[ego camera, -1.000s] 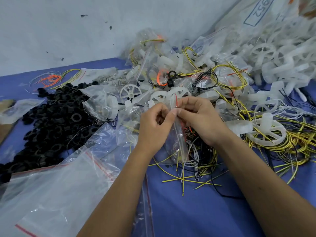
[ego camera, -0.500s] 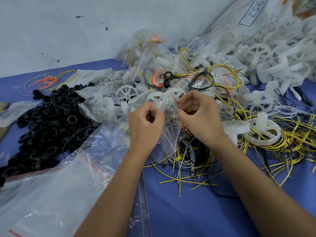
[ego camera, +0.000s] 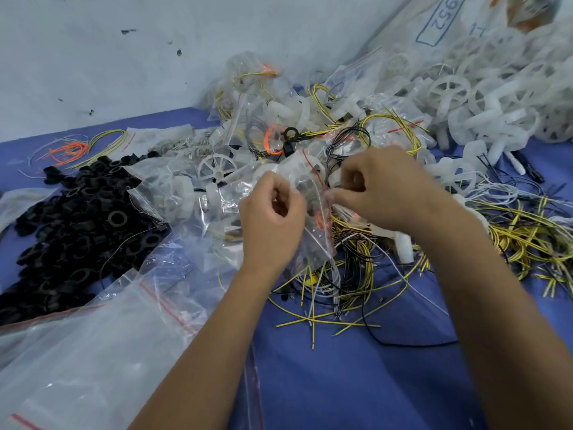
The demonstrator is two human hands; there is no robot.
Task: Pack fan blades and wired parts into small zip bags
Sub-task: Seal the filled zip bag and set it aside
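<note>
Nearest us, a pile of large clear bags (ego camera: 93, 352) lies on the blue table (ego camera: 356, 383). Just beyond, both hands meet over the tangle of yellow and black wires (ego camera: 341, 283): the left hand (ego camera: 273, 225) pinches one side of a small zip bag (ego camera: 310, 212), the right hand (ego camera: 384, 190) grips the other. Left, a heap of black rings (ego camera: 77, 218). Farther back, filled bags (ego camera: 263, 119), and white fan blades (ego camera: 483, 100) heaped at far right.
</note>
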